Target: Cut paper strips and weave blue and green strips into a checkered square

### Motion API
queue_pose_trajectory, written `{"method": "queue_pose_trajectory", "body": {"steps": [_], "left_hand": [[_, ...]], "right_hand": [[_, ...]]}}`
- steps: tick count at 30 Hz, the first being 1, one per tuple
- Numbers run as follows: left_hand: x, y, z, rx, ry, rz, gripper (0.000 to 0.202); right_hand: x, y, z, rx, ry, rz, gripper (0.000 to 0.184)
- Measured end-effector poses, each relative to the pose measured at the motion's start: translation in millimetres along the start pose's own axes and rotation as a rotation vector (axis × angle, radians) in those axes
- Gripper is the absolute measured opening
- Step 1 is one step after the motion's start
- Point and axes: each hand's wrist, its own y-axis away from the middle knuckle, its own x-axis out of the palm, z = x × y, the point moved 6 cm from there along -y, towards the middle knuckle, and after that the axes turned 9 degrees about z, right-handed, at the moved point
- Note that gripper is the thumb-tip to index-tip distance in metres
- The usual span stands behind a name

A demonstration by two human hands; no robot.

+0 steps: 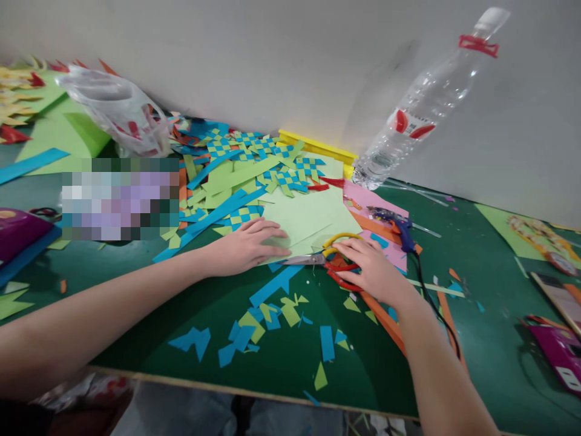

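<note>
Centrally, in the head view: pale green paper [308,212], flat, smooth, straight-edged, on the dark green bench [204,339], just nearer than checkered blue-and-green woven pieces [290,177]. At its near edge, scissors [313,259]: shiny metal blades, yellow and red handle loops. Nearer still, angular paper scraps [327,343]; farther back, clear plastic bottle [413,100], white-capped. Left hand [252,245]: fingers slightly spread, resting on the paper, nothing gripped. Right hand [370,266]: fingers curled round the handle loops, grasping the scissors.

Clear bottle [412,124] near grey wall [254,54], crumpled plastic bag [120,112], purple packet [554,350] at right
</note>
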Motion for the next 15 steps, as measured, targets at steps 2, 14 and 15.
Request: {"method": "queue_pose_trajectory", "body": {"steps": [2,14,15], "left_hand": [[-0.7,0.1,-0.1,-0.007,0.007,-0.010,0.037],[-0.3,0.9,0.1,-0.001,0.021,-0.014,0.038],[-0.5,0.8,-0.2,0.000,0.019,-0.014,0.037]], "right_hand": [[-0.6,0.2,-0.1,-0.004,-0.005,-0.001,0.045],[-3.8,0.2,3.2,0.034,-0.085,0.009,0.044],[-3.8,-0.2,4.8,0.040,-0.092,0.015,0.044]]}}
